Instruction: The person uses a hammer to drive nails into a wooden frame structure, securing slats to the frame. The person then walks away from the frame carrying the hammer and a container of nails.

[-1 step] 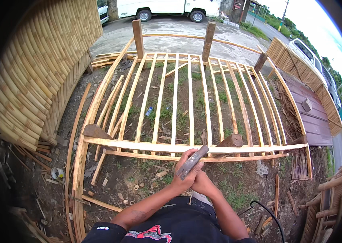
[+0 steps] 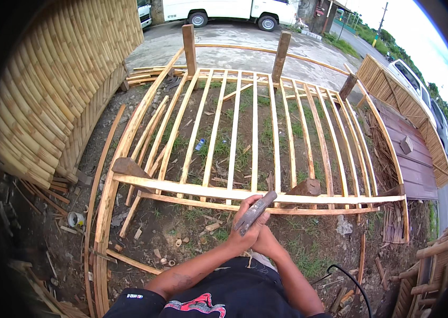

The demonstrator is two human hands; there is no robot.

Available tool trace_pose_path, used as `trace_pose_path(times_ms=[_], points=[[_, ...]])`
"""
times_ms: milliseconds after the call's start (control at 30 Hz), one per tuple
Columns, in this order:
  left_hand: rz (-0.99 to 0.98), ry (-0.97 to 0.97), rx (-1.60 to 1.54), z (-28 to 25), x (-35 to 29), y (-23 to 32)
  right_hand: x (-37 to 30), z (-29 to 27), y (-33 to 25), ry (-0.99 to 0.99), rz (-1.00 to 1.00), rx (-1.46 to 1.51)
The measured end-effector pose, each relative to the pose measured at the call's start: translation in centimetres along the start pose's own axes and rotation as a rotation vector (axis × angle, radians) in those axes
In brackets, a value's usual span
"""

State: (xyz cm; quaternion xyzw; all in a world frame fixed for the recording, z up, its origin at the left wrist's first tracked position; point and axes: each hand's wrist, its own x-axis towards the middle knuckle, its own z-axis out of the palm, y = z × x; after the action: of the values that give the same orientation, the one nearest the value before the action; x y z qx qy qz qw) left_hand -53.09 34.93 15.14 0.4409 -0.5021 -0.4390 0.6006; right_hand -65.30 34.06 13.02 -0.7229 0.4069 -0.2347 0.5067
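The slatted frame (image 2: 255, 132) lies ahead of the hammer (image 2: 257, 212). Left of the frame: bamboo wall (image 2: 57, 90). Right: roofing sheet (image 2: 401, 164), with block (image 2: 406, 145) on top. Behind the frame: vehicle (image 2: 229, 10).

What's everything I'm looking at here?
hammer: one, grey head, lower centre
frame: one, pale wood, centre
slats: about a dozen, pale, across frame
posts: at least five, brown, around frame
bamboo wall: one, tan, left
metal sheeting: count unclear, purplish, right
block: one, grey, on sheeting
tub: one, white, lower left
grass: patches, green, around centre
vehicles: at least three, mostly white, far side
left hand: one, bare, on hammer
right hand: one, bare, against left
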Motion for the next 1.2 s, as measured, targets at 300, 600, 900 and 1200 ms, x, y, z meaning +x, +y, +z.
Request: trace_pose_path(times_ms=[300, 600, 900, 1200], points=[[-0.053, 0.221, 0.203, 1.2, -5.2, -2.0, -1.6, 1.7, 4.8, -0.040, -0.009, 0.159], [-0.154, 0.598, 0.469, -5.7, -17.5, 0.8, 0.3, 8.0, 0.7, -0.311, 0.273, 0.733], [-0.029, 0.721, 0.374, -18.6, -20.4, -0.9, 7.8, 24.8, -4.1, -0.583, -0.049, 0.394], [-0.500, 1.050, 0.347, -50.9, -17.0, 3.8, 21.5, 51.1, -13.7, -1.019, -0.305, 0.071]])
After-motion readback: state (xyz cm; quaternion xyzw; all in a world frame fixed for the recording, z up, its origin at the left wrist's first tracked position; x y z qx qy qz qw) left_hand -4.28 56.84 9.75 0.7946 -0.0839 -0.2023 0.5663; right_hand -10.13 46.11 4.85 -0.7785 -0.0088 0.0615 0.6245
